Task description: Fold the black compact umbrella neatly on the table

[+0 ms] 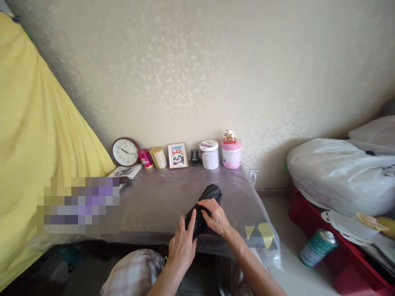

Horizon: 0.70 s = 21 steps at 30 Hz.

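A black folded umbrella (210,192) lies slantwise at the front edge of the table, its far end pointing up and right. My left hand (182,242) grips the near end, with the index finger stretched along the fabric and the thumb on the right side. Higher up, my right hand (214,216) is closed on the umbrella's middle, fingers bent over the black cloth. What the right fingertips pinch is partly hidden by the hand.
Along the wall stand a round clock (125,152), a pink can (145,159), a picture frame (178,155) and lidded tubs (210,156). Plastic sheeting covers the table (154,201). Right of it are a spray can (317,248) and a red box (348,263). A yellow curtain (46,123) hangs left.
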### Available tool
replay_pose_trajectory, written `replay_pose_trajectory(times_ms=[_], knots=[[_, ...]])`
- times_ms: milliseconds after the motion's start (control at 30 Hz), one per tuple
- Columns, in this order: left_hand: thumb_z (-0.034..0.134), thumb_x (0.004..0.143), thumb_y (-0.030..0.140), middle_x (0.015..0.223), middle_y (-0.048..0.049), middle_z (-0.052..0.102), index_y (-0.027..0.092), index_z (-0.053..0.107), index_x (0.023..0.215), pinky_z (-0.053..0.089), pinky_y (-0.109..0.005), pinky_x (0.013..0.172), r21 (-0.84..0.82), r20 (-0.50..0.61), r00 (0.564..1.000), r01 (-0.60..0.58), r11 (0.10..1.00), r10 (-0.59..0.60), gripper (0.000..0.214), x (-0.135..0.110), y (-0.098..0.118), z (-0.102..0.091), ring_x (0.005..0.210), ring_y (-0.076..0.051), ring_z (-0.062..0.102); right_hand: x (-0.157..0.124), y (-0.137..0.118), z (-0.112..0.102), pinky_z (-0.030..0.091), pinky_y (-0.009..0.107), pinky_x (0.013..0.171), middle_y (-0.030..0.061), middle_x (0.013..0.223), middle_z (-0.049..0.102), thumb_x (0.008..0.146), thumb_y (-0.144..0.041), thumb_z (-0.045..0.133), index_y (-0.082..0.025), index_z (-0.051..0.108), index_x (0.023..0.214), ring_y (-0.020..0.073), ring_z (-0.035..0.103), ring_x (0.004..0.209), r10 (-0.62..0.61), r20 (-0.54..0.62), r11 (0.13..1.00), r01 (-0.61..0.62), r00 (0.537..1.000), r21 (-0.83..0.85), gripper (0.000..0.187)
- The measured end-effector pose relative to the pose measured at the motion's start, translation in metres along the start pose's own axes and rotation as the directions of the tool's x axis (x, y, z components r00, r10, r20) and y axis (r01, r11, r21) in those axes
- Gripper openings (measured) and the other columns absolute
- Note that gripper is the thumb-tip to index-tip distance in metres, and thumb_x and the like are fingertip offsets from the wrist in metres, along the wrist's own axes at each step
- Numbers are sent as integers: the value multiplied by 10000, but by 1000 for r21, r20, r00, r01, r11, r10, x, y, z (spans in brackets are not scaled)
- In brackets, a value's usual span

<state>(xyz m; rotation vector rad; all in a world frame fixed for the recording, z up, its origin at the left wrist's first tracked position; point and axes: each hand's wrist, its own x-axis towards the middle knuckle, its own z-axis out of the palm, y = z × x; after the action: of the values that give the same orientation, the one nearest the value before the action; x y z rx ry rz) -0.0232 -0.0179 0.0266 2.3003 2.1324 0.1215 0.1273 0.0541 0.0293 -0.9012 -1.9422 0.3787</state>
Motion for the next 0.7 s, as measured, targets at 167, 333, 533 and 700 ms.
replay_pose_trajectory(times_ms=[167,333,533,700], knots=[[491,854,161,1274,-151,423,326,17,1439,500,-293,742,18,7,1000,-1,1000,1,770,2,-2,0,960,-245,627,0,0,0,451,326,850,13,887,667,804,-110,460,-247,669,926,157,592,851,33,-70,999,-30,997,44,278],[509,851,203,1280,-166,399,324,7,1438,475,-278,717,-41,57,998,20,999,-17,782,8,-8,-2,899,-230,643,-9,10,-28,451,286,795,16,828,660,817,-212,462,-231,675,836,166,596,816,197,-185,978,-178,963,112,215],[526,833,254,1192,-129,453,330,28,1436,451,-278,725,-163,134,989,75,984,-54,786,14,-14,-10,873,-217,637,-32,45,-62,446,266,644,42,802,668,816,-330,445,-189,666,907,174,587,691,450,-314,893,-428,836,140,278],[531,807,301,1115,-100,501,256,168,1432,431,-287,830,-387,163,985,119,914,-59,723,23,-32,-8,945,-211,603,-45,59,-62,426,253,565,34,712,667,761,-384,488,-185,693,873,175,571,617,569,-291,821,-549,769,153,308]])
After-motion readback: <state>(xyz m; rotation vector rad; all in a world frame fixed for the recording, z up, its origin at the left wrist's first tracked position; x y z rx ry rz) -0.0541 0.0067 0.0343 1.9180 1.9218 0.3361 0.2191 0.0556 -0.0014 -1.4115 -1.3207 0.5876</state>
